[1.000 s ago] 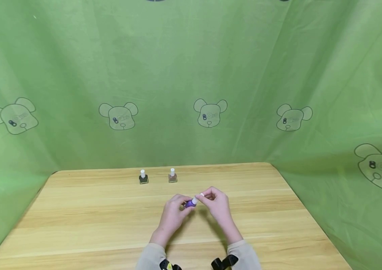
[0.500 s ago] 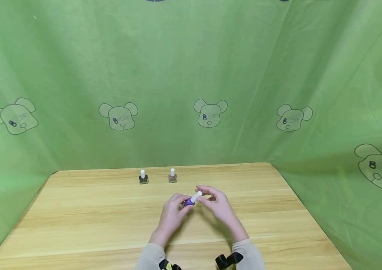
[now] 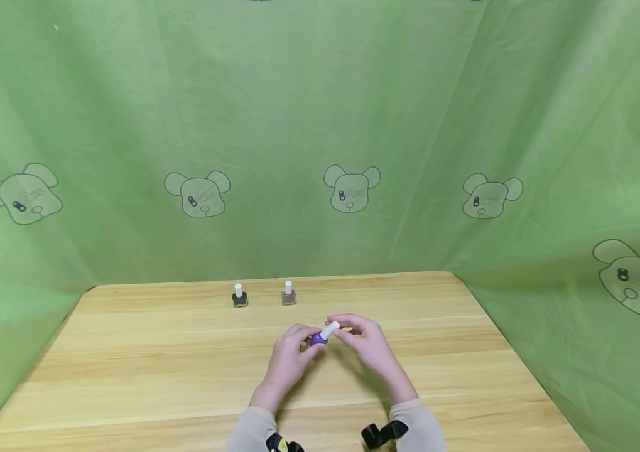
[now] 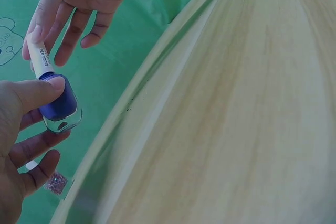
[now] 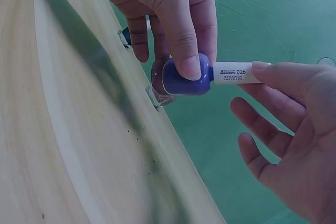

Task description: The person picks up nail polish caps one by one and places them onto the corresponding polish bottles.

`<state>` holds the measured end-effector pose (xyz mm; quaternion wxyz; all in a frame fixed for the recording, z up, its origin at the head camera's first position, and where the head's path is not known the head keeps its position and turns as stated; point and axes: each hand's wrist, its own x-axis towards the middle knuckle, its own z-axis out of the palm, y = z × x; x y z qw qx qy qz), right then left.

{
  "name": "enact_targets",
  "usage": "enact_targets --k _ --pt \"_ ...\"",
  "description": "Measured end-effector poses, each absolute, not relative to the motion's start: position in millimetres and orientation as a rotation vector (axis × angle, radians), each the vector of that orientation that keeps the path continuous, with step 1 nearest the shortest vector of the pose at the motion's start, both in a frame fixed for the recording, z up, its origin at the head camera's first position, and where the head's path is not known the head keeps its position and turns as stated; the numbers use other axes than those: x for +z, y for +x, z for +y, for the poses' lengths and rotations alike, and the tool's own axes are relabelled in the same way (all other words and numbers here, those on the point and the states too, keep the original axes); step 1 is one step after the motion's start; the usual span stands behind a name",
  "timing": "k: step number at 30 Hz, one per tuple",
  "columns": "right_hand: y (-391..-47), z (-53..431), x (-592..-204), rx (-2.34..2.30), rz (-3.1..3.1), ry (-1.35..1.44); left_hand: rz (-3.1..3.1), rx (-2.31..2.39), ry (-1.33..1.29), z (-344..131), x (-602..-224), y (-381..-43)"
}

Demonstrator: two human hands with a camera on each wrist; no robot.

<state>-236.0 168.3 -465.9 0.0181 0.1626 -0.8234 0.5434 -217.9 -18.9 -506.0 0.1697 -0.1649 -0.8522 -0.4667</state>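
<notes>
A nail polish bottle (image 3: pixel 318 339) with purple polish tilts between both hands above the table. The left hand (image 3: pixel 287 359) grips its glass body, thumb on the near side and fingers behind. At the other end, the right hand (image 3: pixel 372 347) pinches the long white cap (image 5: pixel 231 73) between thumb and index finger, its remaining fingers spread apart. Small print and "026" show on the cap in the right wrist view. In both wrist views the cap sits against the bottle's neck.
Toward the back of the wooden table (image 3: pixel 156 351) stand two more white-capped polish bottles, a black one (image 3: pixel 240 300) and a brownish glittery one (image 3: pixel 288 296). A green curtain (image 3: pixel 274 125) with bear-head prints hangs behind and along the sides.
The right hand has shifted slightly right and its fingers have moved around the cap, leaving more of the cap exposed. The left hand keeps the bottle in nearly the same place.
</notes>
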Motion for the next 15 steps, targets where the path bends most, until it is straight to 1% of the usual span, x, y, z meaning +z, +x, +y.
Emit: enact_targets --k 13,15 --pt "-234 156 -467 1.724 -2.468 0.163 -2.424 -1.298 -0.465 -18 -506 -217" --pt "-227 152 -459 1.727 -2.440 0.124 -2.422 -1.295 -0.464 -17 -506 -217"
